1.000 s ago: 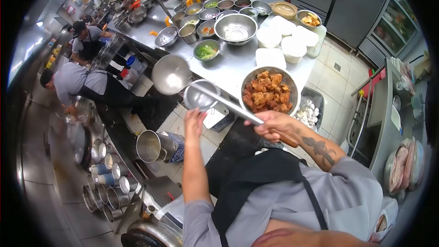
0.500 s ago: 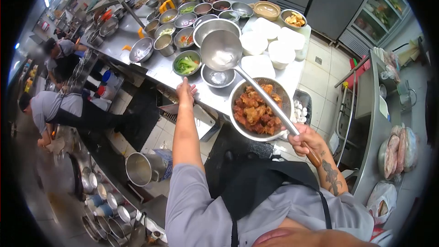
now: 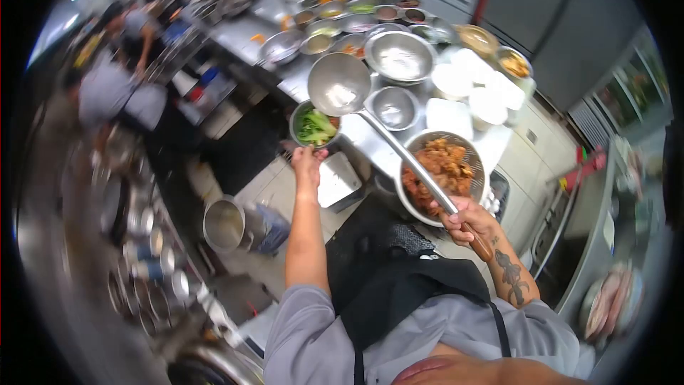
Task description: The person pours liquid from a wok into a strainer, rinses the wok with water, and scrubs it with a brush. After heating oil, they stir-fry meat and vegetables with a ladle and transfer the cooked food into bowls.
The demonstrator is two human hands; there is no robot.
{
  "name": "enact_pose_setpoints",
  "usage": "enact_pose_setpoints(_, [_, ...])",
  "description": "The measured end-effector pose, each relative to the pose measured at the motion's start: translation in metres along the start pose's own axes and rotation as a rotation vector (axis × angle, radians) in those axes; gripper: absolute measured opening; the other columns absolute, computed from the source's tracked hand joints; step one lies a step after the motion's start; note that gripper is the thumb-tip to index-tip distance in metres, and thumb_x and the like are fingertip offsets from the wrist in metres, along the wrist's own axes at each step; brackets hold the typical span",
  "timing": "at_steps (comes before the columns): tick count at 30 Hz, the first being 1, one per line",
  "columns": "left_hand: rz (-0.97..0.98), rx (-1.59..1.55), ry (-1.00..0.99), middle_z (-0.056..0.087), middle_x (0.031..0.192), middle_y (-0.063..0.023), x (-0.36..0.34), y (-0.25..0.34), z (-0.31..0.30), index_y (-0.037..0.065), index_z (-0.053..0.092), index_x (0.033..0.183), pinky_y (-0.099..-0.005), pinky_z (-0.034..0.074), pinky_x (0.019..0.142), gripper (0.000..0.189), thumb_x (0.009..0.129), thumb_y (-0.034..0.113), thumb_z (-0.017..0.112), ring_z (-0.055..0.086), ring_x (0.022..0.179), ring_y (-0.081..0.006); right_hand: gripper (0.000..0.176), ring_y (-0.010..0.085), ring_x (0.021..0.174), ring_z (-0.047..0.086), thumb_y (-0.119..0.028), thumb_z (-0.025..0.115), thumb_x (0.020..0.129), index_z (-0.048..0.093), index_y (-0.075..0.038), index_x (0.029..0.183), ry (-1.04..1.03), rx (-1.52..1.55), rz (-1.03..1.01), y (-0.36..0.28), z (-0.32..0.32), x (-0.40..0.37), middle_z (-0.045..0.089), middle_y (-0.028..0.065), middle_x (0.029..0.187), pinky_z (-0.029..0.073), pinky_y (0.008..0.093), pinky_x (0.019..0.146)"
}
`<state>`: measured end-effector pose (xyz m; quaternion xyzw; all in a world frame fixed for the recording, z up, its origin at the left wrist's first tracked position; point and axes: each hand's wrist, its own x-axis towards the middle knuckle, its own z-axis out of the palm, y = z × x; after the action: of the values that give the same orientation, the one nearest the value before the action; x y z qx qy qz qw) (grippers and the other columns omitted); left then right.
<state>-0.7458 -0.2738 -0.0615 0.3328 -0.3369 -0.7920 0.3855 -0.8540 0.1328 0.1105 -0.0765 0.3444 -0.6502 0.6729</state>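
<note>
Head view, and here's the left hand [image 3: 308,165], fingers closed on the near rim of the bowl of greens [image 3: 295,130], which hangs just past the near edge of the steel bench [image 3: 367,141]! Leafy greens [image 3: 315,127] fill it, and there's something orange at the right side. Over to the right hand [image 3: 467,219]: wrapped tight around the brown grip of a long ladle [image 3: 406,159], the metal shaft slanting up and left. The ladle's cup sits above the near edge, overlapping the greens bowl's far rim from here; whether they touch, I can't tell.

Under that shaft, at the near right corner, a perforated strainer [image 3: 472,158] heaped with browned fried pieces [image 3: 445,164]; what bears it is hidden. Behind it along the right edge, white containers [image 3: 449,120], then a bowl of yellow pieces [image 3: 513,64] by the far right corner. Mid-bench, a small steel bowl [image 3: 394,108] just beside a larger steel bowl [image 3: 400,55]. Off to the left, a blurred co-worker [image 3: 117,96] in grey leans forward, well apart from the bench.
</note>
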Motion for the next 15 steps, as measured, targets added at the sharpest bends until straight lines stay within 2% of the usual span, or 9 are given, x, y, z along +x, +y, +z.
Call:
enact_pose_setpoints(3, [0.123,-0.093,0.074,0.059,0.08,-0.0127,-0.073,0.013,-0.052,0.004,0.047,0.086,-0.0362,0.056,0.063,0.009,0.085,0.002,0.056,0.06,0.062,-0.0219,0.045,0.0076,0.037,0.041,-0.006,0.057,0.079,0.046,-0.002,0.123,-0.032,-0.135,0.147,0.002,0.005,0.033,0.042,0.0021,0.065,0.033,0.0221,0.034])
enact_pose_setpoints(4, [0.13,-0.107,0.095,0.059,0.08,-0.0119,-0.112,0.024,-0.063,0.005,0.048,0.086,-0.0358,0.056,0.063,0.009,0.085,0.002,0.056,0.061,0.062,-0.022,0.048,0.0075,0.034,0.039,-0.005,0.055,0.079,0.044,0.002,0.125,-0.021,-0.162,0.172,0.006,0.01,0.039,0.041,0.0023,0.063,0.032,0.0206,0.031])
enact_pose_setpoints(5, [0.187,-0.208,0.087,0.061,0.084,-0.0103,-0.131,0.017,-0.09,0.005,0.05,0.09,-0.0382,0.057,0.065,0.009,0.085,0.002,0.058,0.064,0.063,-0.0226,0.047,0.0073,0.036,0.038,-0.007,0.058,0.079,0.046,-0.004,0.124,-0.086,-0.218,0.234,0.003,0.005,0.056,0.04,0.0014,0.063,0.031,0.0225,0.034])
enact_pose_setpoints(7, [0.176,-0.21,0.286,0.061,0.083,-0.01,-0.192,0.031,-0.112,0.007,0.049,0.086,-0.0373,0.056,0.066,0.009,0.086,0.004,0.057,0.063,0.067,-0.0215,0.047,0.0086,0.033,0.038,-0.007,0.058,0.079,0.046,-0.004,0.124,-0.12,-0.295,0.322,0.001,0.01,0.081,0.041,0.0021,0.063,0.03,0.0234,0.031])
enact_pose_setpoints(10, [0.39,-0.239,0.505,0.061,0.083,-0.011,-0.288,0.055,-0.155,0.008,0.048,0.086,-0.0373,0.056,0.067,0.009,0.086,0.005,0.057,0.062,0.069,-0.021,0.049,0.011,0.031,0.04,-0.006,0.059,0.078,0.044,-0.002,0.124,-0.294,-0.324,0.449,0.013,0.031,0.128,0.045,0.004,0.063,0.031,0.0262,0.027])
enact_pose_setpoints(11, [0.504,-0.199,0.559,0.061,0.084,-0.0113,-0.34,0.056,-0.106,0.008,0.048,0.087,-0.0369,0.056,0.068,0.009,0.087,0.005,0.057,0.062,0.069,-0.021,0.049,0.0108,0.031,0.04,-0.005,0.059,0.078,0.044,-0.001,0.124,-0.396,-0.33,0.478,-0.03,0.019,0.105,0.046,0.0042,0.063,0.032,0.0267,0.028])
enact_pose_setpoints(12, [0.585,-0.082,0.642,0.061,0.082,-0.0109,-0.375,0.058,-0.083,0.008,0.048,0.087,-0.0357,0.055,0.067,0.009,0.087,0.006,0.057,0.063,0.07,-0.0206,0.048,0.0105,0.032,0.04,-0.006,0.059,0.078,0.044,0.0,0.124,-0.471,-0.325,0.518,-0.056,0.008,0.106,0.046,0.0043,0.063,0.033,0.0265,0.028])
enact_pose_setpoints(13, [0.668,-0.035,0.77,0.059,0.075,-0.0086,-0.413,0.074,-0.081,0.007,0.047,0.082,-0.035,0.055,0.061,0.012,0.088,0.005,0.057,0.061,0.059,-0.0194,0.047,0.0102,0.032,0.04,-0.006,0.058,0.079,0.045,0.0,0.124,-0.536,-0.345,0.552,-0.056,0.021,0.112,0.046,0.0044,0.063,0.033,0.0263,0.029])
enact_pose_setpoints(15, [0.766,0.063,0.995,0.059,0.073,-0.0068,-0.498,0.118,-0.066,0.007,0.049,0.081,-0.032,0.055,0.061,0.012,0.089,0.007,0.059,0.062,0.061,-0.0165,0.044,0.0085,0.033,0.038,-0.007,0.056,0.081,0.047,-0.001,0.123,-0.643,-0.405,0.634,-0.05,0.053,0.121,0.046,0.0036,0.064,0.033,0.0246,0.03])
